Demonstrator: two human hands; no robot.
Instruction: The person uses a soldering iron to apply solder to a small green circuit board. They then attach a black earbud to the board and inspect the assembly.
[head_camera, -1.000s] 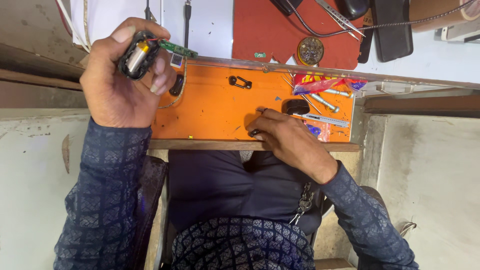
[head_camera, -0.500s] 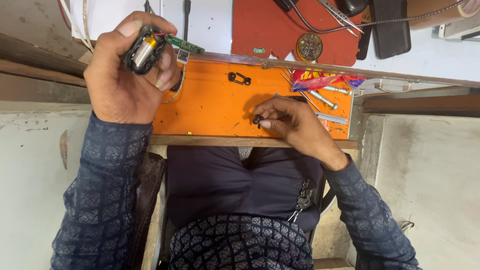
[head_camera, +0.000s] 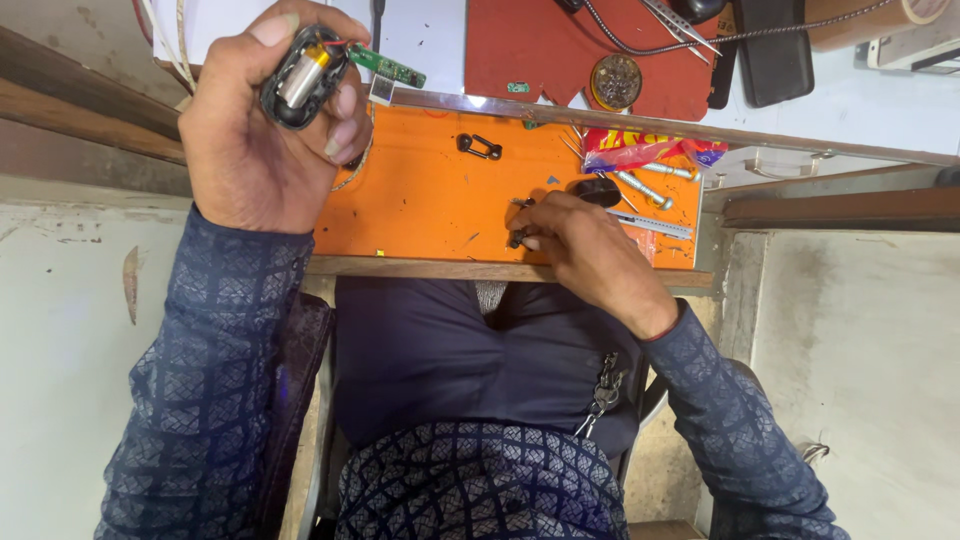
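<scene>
Head view: the left hand (head_camera: 250, 140) is closed around a small opened device (head_camera: 300, 75), raised clear of the orange surface (head_camera: 420, 200) with its motor and green board (head_camera: 385, 65) showing. The right hand (head_camera: 585, 250) rests on the surface, fingertips pinched on a small dark part (head_camera: 518, 238), steadied near the front edge.

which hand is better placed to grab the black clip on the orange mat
Probably right. The right hand rests on the orange mat near the black clip, while the left hand is raised and gripping a small motor unit.
</scene>
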